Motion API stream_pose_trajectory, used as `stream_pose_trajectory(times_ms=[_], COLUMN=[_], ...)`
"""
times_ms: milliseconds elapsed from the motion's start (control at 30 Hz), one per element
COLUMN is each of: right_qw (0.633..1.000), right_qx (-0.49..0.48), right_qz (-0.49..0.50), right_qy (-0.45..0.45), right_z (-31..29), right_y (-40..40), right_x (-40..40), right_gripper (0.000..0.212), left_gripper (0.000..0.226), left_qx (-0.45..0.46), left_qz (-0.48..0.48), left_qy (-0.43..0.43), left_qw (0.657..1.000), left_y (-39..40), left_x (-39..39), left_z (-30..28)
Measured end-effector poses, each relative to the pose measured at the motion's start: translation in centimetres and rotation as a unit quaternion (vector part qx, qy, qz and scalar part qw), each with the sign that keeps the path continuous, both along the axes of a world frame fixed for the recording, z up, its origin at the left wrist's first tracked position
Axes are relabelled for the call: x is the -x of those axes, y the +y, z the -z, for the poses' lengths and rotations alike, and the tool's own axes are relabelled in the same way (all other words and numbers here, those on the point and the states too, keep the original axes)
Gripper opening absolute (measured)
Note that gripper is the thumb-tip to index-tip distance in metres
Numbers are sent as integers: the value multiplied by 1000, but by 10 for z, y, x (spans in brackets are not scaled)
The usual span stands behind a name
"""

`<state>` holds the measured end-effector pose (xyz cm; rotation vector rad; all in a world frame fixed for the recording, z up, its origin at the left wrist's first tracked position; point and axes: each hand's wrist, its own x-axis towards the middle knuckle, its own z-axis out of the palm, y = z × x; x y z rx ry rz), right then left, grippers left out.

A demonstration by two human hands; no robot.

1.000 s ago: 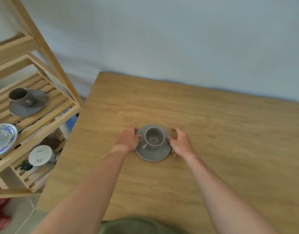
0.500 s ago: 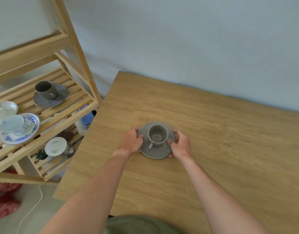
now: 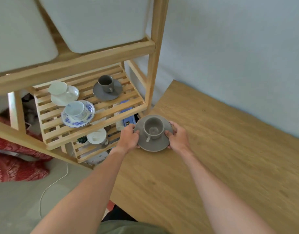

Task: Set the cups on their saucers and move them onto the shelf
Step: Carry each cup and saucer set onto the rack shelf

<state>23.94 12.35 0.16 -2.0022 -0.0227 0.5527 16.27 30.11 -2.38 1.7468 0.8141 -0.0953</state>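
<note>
A grey cup stands on a grey saucer, held in the air over the table's left corner. My left hand grips the saucer's left rim and my right hand grips its right rim. To the left, the wooden slatted shelf carries three sets: a dark grey cup on its saucer, a white cup on a white saucer, and a pale cup on a blue-patterned saucer.
The wooden table lies to the right and below. The shelf's upright post stands beside the table corner. White bins fill the tier above. A lower tier holds a white container. Red cloth and a white cable lie on the floor.
Both hands have lifted the grey cup and saucer off the table and carried them left to the table's corner. My view has swung left, so the shelf fills more of it.
</note>
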Motion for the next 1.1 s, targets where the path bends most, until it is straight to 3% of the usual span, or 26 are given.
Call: stream_pose_trajectory(times_ms=[200,333,467,567,733,1100], right_qw=[998,997,993,991,987,987], right_qx=[16,43,84,90,120,119], right_qz=[-53,-71,-82,-94,-108,-98], right_qy=[-1,-3,9,14,12,-45], right_z=[2,3,16,24,34,45], right_y=[80,128,161,177,189,200], right_x=[-11,-15,-26,-33,-47,-61], right_gripper=[44,24,14,30,30,47], left_gripper=[15,22,15,10,17,24], left_qx=[54,59,31,24,38,-31], left_qz=[-130,-203,-224,-226,-220,-218], left_qy=[-17,-6,23,42,51,39], left_qw=[990,977,974,973,973,975], left_y=[62,94,115,125,140,146], left_x=[1,0,-4,-11,-27,-44], left_z=[11,19,32,39,50,69])
